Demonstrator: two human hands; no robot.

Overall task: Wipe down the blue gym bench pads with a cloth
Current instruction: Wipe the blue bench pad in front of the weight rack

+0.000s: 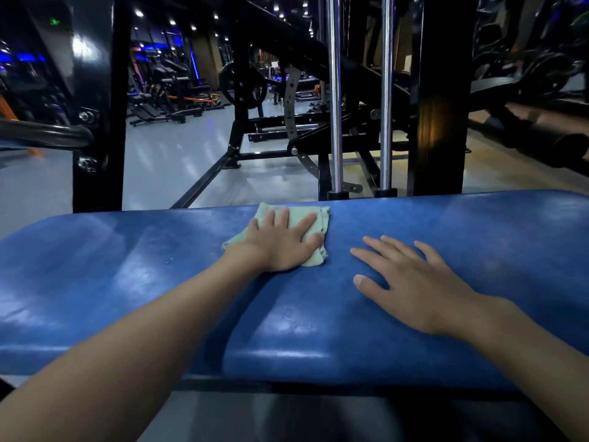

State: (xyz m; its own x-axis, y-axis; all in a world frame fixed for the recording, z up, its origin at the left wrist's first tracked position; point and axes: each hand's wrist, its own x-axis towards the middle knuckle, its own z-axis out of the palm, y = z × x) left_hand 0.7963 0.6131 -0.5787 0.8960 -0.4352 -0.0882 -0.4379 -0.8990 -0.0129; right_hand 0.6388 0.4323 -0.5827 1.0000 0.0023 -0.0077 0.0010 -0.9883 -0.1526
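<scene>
1. The light green cloth (322,216) lies bunched flat on the blue bench, at its far edge, just where the left pad (95,266) meets the right pad (497,237).
2. The left hand (280,244) lies palm-down on top of the cloth. Its fingers (283,218) are straight and slightly spread, pressing the cloth onto the vinyl; nothing is pinched.
3. The right hand (424,291) rests flat on the right pad, nearer the middle of its width. Its fingers (382,247) are spread and point toward the cloth, but it is apart from the cloth.
4. The bench's long axis runs side to side across the view. The cloth's right border sits along the seam, so the right pad begins just past the left hand's thumb side.
5. Judged from this, a wiping stroke has room either way along the bench or back toward the near edge. The left hand is the one to drive it.
6. The right hand looks to be bracing, and lies in the path of any rightward sweep.
7. Chrome guide rods (334,122) stand just behind the far edge.
</scene>
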